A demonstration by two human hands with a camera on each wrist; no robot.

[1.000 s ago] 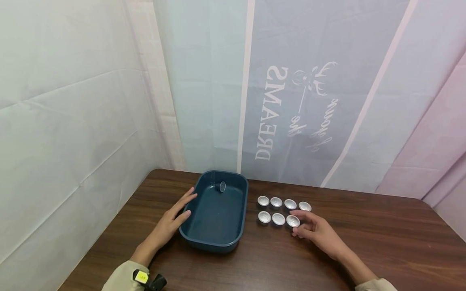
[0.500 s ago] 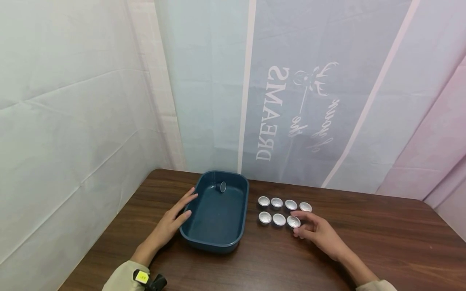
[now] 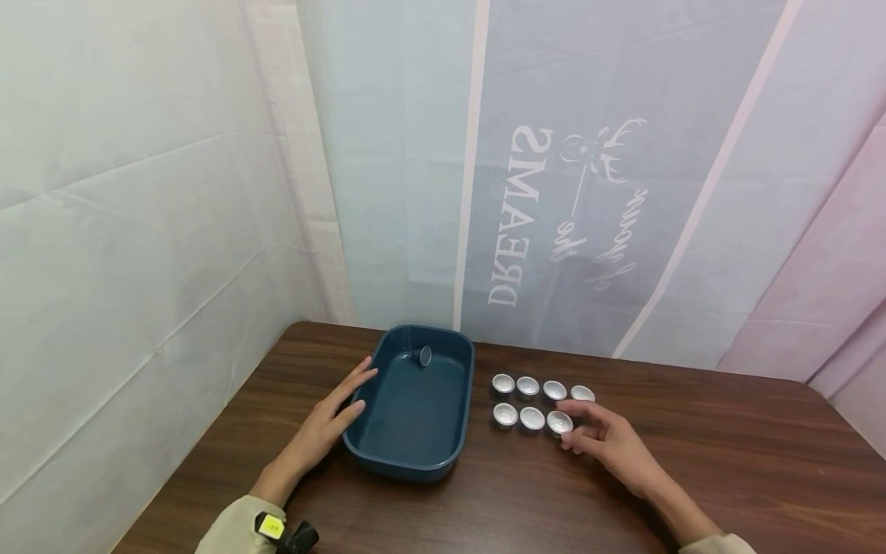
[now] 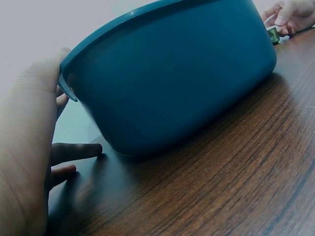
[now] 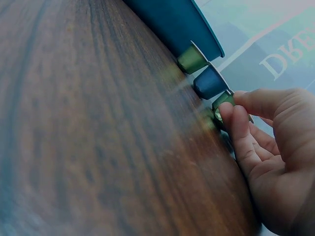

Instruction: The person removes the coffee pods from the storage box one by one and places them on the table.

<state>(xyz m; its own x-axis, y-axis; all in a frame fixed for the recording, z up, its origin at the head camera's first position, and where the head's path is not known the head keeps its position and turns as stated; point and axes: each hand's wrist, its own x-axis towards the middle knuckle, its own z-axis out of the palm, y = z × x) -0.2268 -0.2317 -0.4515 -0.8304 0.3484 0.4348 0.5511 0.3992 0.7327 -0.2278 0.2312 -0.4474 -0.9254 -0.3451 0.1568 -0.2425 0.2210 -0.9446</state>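
Silver lids of several small coffee capsules (image 3: 532, 418) face up in two rows on the table. My right hand (image 3: 612, 446) pinches the coffee capsule (image 3: 559, 422) at the right end of the near row between thumb and fingers. In the right wrist view that capsule (image 5: 224, 100) has a green body and is partly covered by the fingers. My left hand (image 3: 321, 423) rests with extended fingers on the left rim of a dark blue basin (image 3: 408, 466). Inside the basin, near its far end, one capsule (image 3: 425, 355) lies on its side.
Left of the held capsule in the right wrist view stand a blue capsule (image 5: 209, 82) and a green one (image 5: 192, 60). Cloth curtains (image 3: 408, 154) hang behind the brown wooden table (image 3: 526, 500) and at its left side.
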